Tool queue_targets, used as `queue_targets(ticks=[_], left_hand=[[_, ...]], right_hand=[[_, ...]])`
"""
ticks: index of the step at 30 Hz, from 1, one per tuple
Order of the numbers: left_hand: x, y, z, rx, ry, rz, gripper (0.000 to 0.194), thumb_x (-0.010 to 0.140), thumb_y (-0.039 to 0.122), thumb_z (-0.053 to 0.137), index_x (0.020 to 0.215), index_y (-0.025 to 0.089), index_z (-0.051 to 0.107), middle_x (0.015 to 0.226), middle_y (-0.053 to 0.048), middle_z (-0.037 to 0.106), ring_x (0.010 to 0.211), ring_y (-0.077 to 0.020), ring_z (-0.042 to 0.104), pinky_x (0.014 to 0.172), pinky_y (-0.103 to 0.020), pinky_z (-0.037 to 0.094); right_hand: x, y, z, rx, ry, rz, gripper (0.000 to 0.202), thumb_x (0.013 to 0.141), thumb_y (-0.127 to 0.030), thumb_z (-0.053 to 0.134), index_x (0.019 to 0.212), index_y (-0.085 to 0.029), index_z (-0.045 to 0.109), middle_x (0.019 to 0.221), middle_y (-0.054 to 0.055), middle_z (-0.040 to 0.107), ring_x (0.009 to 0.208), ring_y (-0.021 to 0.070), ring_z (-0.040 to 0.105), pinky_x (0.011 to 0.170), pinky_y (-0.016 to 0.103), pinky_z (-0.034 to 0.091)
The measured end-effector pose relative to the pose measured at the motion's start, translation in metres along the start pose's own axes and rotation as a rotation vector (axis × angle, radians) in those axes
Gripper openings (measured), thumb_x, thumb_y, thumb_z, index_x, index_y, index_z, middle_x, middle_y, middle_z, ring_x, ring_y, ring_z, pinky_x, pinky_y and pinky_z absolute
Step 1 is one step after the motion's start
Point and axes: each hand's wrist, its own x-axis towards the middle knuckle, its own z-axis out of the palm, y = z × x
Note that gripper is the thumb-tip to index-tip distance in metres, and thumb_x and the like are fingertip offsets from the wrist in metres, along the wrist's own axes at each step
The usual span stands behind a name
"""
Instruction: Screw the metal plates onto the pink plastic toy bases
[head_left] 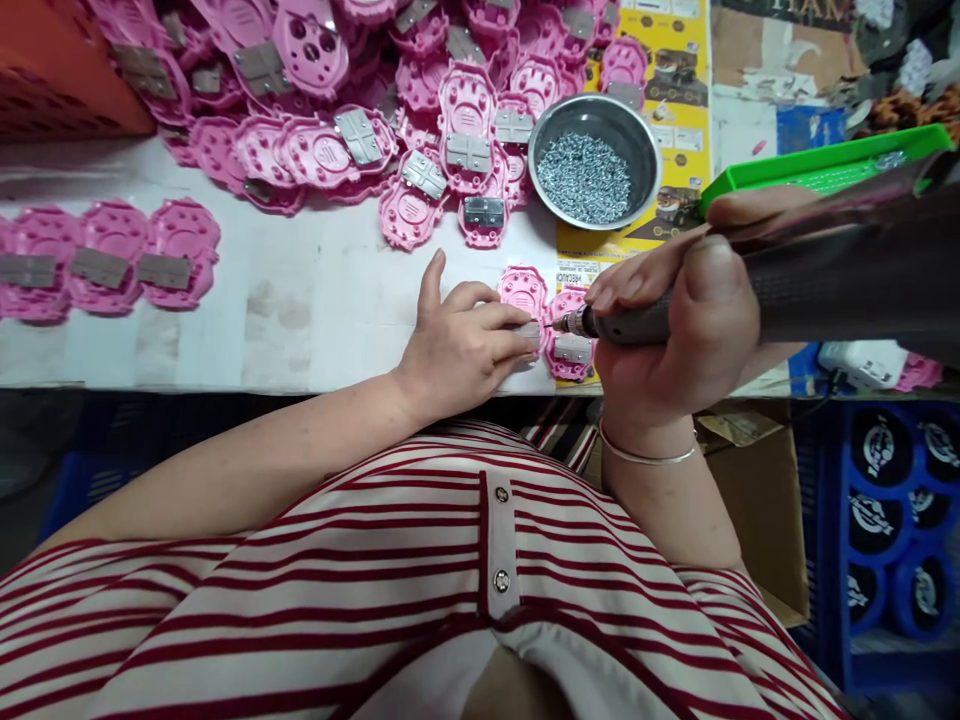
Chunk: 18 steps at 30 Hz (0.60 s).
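My right hand (pixel 690 310) is wrapped round a dark electric screwdriver (pixel 825 270). Its bit (pixel 559 325) points left, at the metal plate on a pink plastic shell (pixel 523 290). Fingers of my left hand (pixel 465 345) hold that shell down and partly cover its plate, while the thumb sticks out away from them. Right beside it lies a second pink shell (pixel 571 372) with a metal plate, just under the screwdriver's tip. Whether the bit touches a screw is too small to tell.
A steel bowl of small screws (pixel 649 190) stands beyond my hands, near a green tray (pixel 817 170). Pink shells with plates (pixel 322 150) are heaped at the back. Several more (pixel 180 240) line up at left, near an orange crate (pixel 60 80). The table edge (pixel 262 388) is close to me.
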Motion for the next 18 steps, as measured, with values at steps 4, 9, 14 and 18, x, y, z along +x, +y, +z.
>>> queue_targets(ticks=[4,9,14,18], left_hand=[[0.003,-0.001,0.001,0.025,-0.007,0.009,0.009,0.087,0.042,0.072,0.085,0.035,0.077,0.103,0.005,0.077,0.096,-0.0223,0.062,0.116,-0.071,0.022],[0.006,-0.001,0.0,0.018,-0.011,0.016,0.011,0.091,0.04,0.067,0.089,0.035,0.077,0.102,0.004,0.077,0.102,-0.0238,0.062,0.121,-0.068,0.016],[0.01,-0.001,0.001,-0.036,-0.015,-0.035,0.014,0.092,0.037,0.064,0.087,0.037,0.078,0.1,0.003,0.076,0.111,-0.026,0.06,0.123,-0.068,0.008],[0.013,-0.001,0.003,-0.018,-0.01,-0.042,0.016,0.092,0.033,0.064,0.084,0.036,0.078,0.101,0.004,0.076,0.108,-0.0254,0.061,0.122,-0.068,0.009]], right_hand=[[0.001,-0.002,0.002,-0.056,0.054,0.017,0.011,0.078,-0.032,0.073,0.088,-0.026,0.07,0.053,-0.009,0.044,0.038,0.0053,0.043,0.036,0.02,0.037],[0.002,-0.006,0.003,-0.045,0.077,0.023,0.013,0.076,-0.031,0.075,0.088,-0.028,0.071,0.053,-0.008,0.043,0.038,0.0061,0.042,0.035,0.021,0.035],[-0.001,-0.006,-0.001,-0.105,0.066,0.057,0.016,0.076,-0.037,0.074,0.089,-0.03,0.069,0.056,-0.007,0.043,0.038,0.0075,0.04,0.037,0.025,0.036],[-0.001,-0.003,-0.004,-0.226,0.064,0.056,0.025,0.077,-0.049,0.073,0.094,-0.033,0.064,0.06,-0.008,0.042,0.038,0.0066,0.036,0.038,0.026,0.038]])
